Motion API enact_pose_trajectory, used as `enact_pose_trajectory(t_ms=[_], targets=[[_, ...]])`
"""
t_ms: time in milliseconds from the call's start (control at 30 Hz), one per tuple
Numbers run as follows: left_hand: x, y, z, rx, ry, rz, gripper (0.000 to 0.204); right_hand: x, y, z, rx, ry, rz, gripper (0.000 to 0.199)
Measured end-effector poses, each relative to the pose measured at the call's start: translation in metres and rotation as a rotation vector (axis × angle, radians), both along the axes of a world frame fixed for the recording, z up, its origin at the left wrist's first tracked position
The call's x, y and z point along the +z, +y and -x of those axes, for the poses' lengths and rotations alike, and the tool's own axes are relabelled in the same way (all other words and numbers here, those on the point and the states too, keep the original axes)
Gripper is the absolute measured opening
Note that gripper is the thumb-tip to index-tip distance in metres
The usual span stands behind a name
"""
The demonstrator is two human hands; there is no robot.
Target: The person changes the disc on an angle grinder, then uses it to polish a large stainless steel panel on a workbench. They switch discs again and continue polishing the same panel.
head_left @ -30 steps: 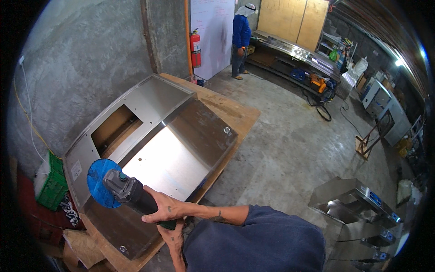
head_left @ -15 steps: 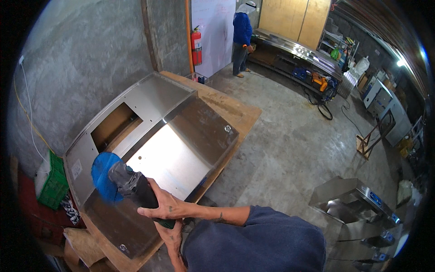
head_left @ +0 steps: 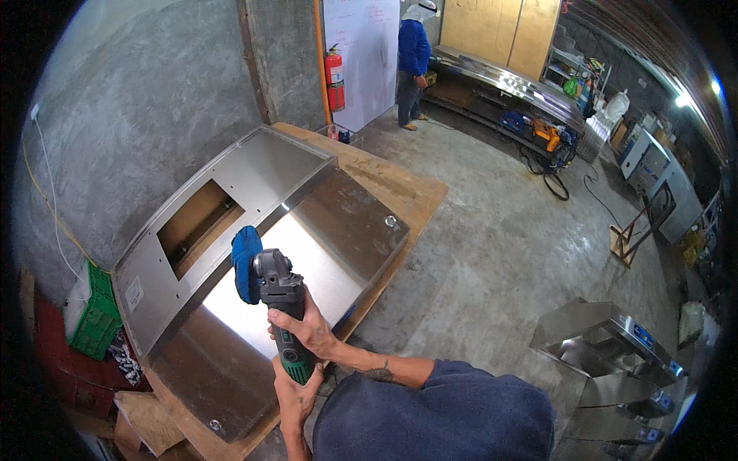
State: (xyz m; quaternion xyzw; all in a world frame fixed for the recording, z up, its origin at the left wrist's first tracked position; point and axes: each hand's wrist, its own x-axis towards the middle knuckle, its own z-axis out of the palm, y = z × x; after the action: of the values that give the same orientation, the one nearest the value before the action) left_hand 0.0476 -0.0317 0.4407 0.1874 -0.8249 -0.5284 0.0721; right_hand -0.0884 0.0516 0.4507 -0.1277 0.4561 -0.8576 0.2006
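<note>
Both my hands hold a dark angle grinder (head_left: 286, 288) with a green rear end and a blue disc (head_left: 246, 264) on its head. My right hand (head_left: 309, 329) wraps the body near the head, while my left hand (head_left: 298, 390) grips the rear end. Underneath lies a large stainless steel panel piece (head_left: 288, 154) with a rectangular cutout (head_left: 198, 227). Its near face has a bright polished band (head_left: 327, 269) between duller brown-grey areas. The disc is tilted on edge over this face; whether it touches the metal I cannot tell.
A wooden tabletop (head_left: 403, 187) bears the panel. A green crate (head_left: 94, 316) stands at left by the wall. Folded steel parts (head_left: 584, 330) stand at right. Far back, a person in blue (head_left: 413, 58) stands beside a long workbench (head_left: 500, 81); a fire extinguisher (head_left: 334, 77) hangs nearby.
The grinder has moved right and away from the lower-left part of the panel. Its disc has turned from facing broad to nearly edge-on. Both hands moved with it.
</note>
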Motion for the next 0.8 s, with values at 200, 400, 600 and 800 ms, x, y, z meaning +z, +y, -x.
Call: enact_pose_trajectory(t_ms=[200,400,600,800], targets=[[-0.008,-0.006,-0.003,-0.108,-0.026,-0.035,0.071,-0.01,0.006,0.009,-0.02,-0.071,0.022,0.077],[-0.017,-0.01,-0.013,-0.114,-0.066,-0.086,0.066,-0.018,0.006,0.018,-0.04,-0.034,0.001,0.075],[-0.036,-0.029,-0.03,-0.127,-0.155,-0.106,0.046,-0.019,0.004,0.025,-0.03,-0.051,0.006,0.076],[-0.091,-0.052,-0.055,-0.156,-0.161,-0.173,0.03,-0.011,0.006,0.028,-0.013,-0.078,-0.006,0.077]])
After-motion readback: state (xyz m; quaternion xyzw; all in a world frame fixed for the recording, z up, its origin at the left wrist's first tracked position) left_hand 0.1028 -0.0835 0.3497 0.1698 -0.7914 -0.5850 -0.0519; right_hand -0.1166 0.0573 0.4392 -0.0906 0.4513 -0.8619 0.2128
